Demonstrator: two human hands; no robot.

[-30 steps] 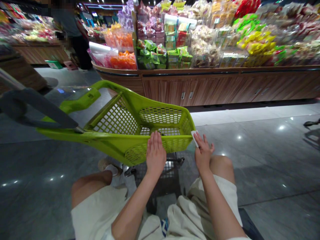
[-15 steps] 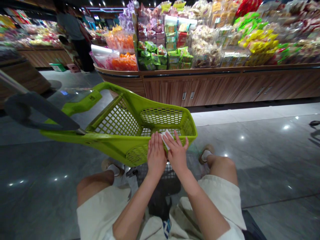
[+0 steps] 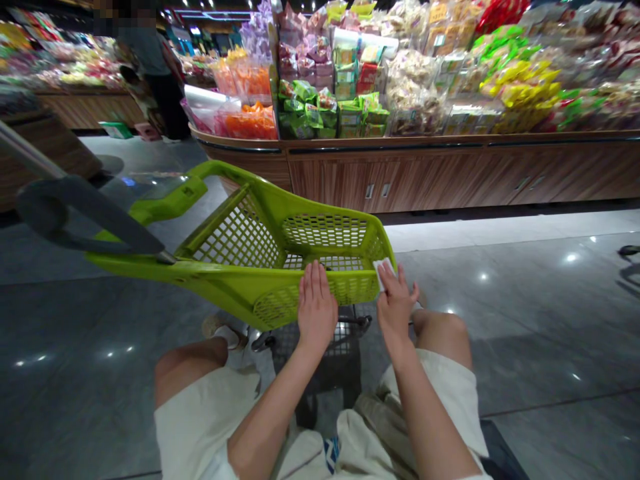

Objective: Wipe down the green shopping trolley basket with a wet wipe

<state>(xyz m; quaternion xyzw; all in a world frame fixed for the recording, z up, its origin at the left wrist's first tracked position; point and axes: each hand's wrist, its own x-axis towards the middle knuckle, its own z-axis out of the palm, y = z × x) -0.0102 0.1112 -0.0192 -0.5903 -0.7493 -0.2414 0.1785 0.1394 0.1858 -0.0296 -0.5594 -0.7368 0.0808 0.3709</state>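
Two bare forearms reach forward from above pale shorts (image 3: 200, 420) and bent knees to the near wall of a lime-green basket (image 3: 350, 288). At that wall's middle the left hand (image 3: 316, 307) lies palm down, wrist straight, fingers straight and pressed together over the rim, its grip open and flat. Toward the basket's right corner the right hand (image 3: 396, 303) is also palm down, fingers splayed, its grip open and pressing a white wipe (image 3: 381, 269) against the rim. Left of the basket a grey handle (image 3: 95, 217) slants outward. Beyond the basket stands a wooden counter (image 3: 450, 170) heaped with snack packs (image 3: 350, 100); far left of it stands another person (image 3: 155, 73).
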